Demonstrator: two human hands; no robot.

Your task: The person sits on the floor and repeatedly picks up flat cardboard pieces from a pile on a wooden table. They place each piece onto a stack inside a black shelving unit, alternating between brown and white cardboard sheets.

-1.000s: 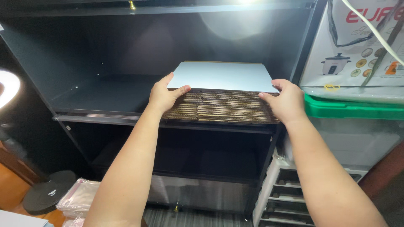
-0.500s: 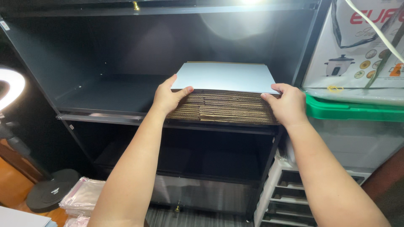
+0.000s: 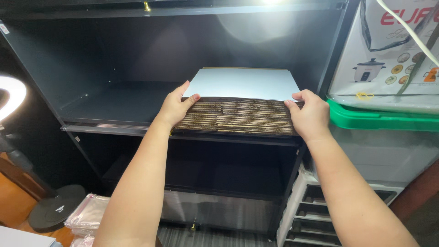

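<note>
Reaching forward from bare forearms, the left hand (image 3: pixel 173 109) and right hand (image 3: pixel 308 114) each grip an end of the thick stack of flattened brown corrugated cardboard sheets (image 3: pixel 238 116), fingers curled over its front corners. That stack sits on the dark metal cabinet shelf (image 3: pixel 114 103), right of centre. Lying flat on top of it is a pale blue-grey rectangular board (image 3: pixel 242 83), its near corners touched by both thumbs
</note>
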